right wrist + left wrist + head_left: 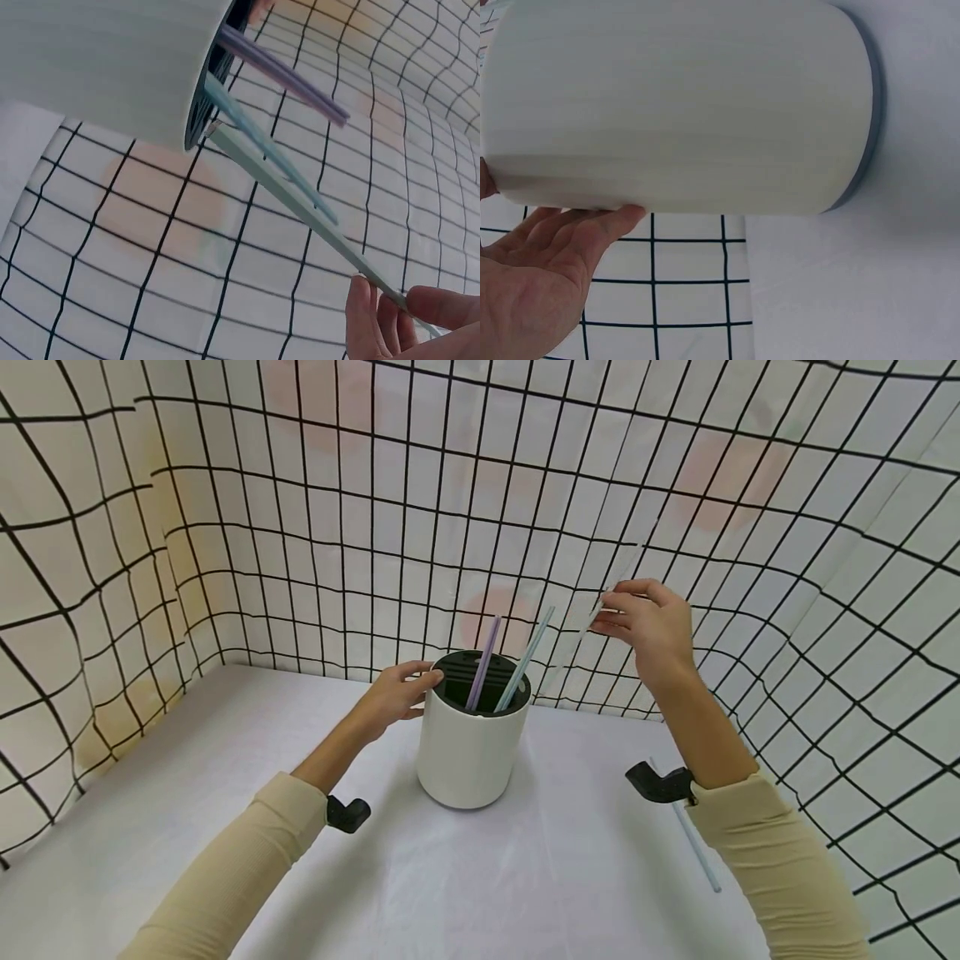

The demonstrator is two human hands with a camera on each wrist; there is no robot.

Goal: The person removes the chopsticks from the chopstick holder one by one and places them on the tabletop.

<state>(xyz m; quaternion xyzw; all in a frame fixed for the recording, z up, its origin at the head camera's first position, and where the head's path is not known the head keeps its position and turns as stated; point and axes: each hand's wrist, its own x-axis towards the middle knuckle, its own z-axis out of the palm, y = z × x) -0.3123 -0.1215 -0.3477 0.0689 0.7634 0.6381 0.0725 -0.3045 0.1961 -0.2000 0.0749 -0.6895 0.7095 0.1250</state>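
Note:
A white cylindrical holder (pixel 468 760) with a dark slotted top (pixel 457 664) stands upright on the table. A purple straw (pixel 483 664) and a light blue straw (pixel 527 656) stick up from its opening, both leaning right. My left hand (pixel 397 693) holds the holder at its upper left, thumb at the rim and fingers against the side; in the left wrist view the fingertips (pixel 634 214) touch the wall. To the right, my right hand (pixel 648 627) pinches a pale, see-through straw (pixel 292 199) between thumb and fingers. Its lower end is near the holder's rim in the right wrist view.
Another light blue straw (pixel 696 847) lies on the white tabletop (pixel 465 893) at the right, partly hidden by the right wrist's black mount (pixel 660 782). Black wire grid panels (pixel 360 543) over white cloth enclose the table at the back and both sides.

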